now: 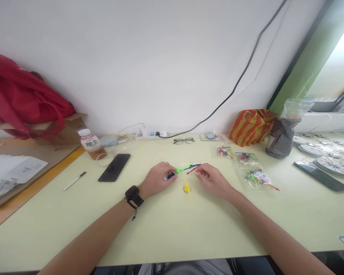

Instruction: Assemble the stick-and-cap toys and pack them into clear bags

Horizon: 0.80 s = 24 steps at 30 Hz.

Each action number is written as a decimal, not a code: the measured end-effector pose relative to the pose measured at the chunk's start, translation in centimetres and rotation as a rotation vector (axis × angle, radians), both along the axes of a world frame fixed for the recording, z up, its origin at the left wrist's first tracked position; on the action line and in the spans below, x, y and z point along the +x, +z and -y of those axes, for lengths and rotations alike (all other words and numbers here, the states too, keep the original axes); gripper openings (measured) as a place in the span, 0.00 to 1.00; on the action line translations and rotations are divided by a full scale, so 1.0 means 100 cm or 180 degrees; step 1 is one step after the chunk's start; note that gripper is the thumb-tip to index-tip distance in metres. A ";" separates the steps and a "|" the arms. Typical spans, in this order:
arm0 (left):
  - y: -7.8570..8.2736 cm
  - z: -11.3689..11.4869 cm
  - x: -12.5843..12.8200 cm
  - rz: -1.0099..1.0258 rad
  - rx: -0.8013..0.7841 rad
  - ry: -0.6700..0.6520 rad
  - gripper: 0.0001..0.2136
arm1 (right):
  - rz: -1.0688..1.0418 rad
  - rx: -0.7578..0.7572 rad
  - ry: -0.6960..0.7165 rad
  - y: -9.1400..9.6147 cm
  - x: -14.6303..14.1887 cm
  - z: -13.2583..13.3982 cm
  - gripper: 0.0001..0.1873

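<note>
My left hand, with a ring and a black watch at the wrist, has its fingers and thumb closed at small pieces. A dark blue piece shows under its fingertips, and a green piece lies against them. My right hand is curled, thumb to fingers; whatever is in its pinch is hidden. Close by its fingertips are a thin red arrow-shaped piece and a blue pointer, which lies beside the green one. Nearer to me on the table, between both hands, sits a small round yellow piece.
Clear bags of colourful parts and a dark phone lie to the right. Left are another phone, a drink bottle and a pen. Glasses and a striped bag are by the wall.
</note>
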<state>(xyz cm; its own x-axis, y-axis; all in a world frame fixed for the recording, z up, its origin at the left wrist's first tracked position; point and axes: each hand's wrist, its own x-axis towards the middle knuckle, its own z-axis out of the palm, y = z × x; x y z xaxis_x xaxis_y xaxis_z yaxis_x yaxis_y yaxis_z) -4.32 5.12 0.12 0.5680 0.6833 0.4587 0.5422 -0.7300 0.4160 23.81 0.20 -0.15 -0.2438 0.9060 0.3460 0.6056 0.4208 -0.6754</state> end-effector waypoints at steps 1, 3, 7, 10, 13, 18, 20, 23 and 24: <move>-0.001 0.000 0.001 0.0021 -0.0022 -0.0006 0.06 | 0.0016 0.0020 0.0114 0.001 -0.002 0.002 0.12; -0.002 0.000 0.003 0.0094 -0.0080 0.0024 0.06 | 0.0057 0.0065 0.0327 0.003 -0.005 0.008 0.10; -0.004 -0.002 0.004 0.0257 -0.0083 0.0093 0.06 | 0.0146 0.0182 0.0605 0.006 -0.012 0.018 0.05; -0.003 -0.002 0.005 0.0426 -0.0018 0.0107 0.06 | 0.0171 0.0262 0.0789 0.006 -0.017 0.023 0.09; -0.002 -0.001 0.006 0.0561 0.0008 0.0089 0.06 | 0.0188 0.0324 0.0870 0.006 -0.019 0.025 0.10; -0.003 0.000 0.005 0.0648 -0.0133 0.0186 0.06 | 0.0255 0.0341 0.0930 0.007 -0.019 0.025 0.10; -0.003 0.001 0.005 0.0675 -0.0176 0.0197 0.07 | 0.0329 0.0321 0.0994 0.007 -0.019 0.024 0.09; -0.002 0.001 0.005 0.0722 -0.0204 0.0171 0.07 | 0.0438 0.0261 0.1022 0.004 -0.019 0.022 0.09; -0.002 0.002 0.006 0.0748 -0.0217 0.0163 0.07 | 0.0448 0.0251 0.1018 0.004 -0.019 0.021 0.09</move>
<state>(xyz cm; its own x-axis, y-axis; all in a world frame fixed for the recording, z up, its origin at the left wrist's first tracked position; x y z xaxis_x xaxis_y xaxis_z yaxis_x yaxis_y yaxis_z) -3.75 4.96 -0.06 0.4150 0.7424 0.5260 0.4603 -0.6700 0.5824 21.88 -1.94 0.23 -0.5610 0.7480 0.3546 0.5197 0.6517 -0.5525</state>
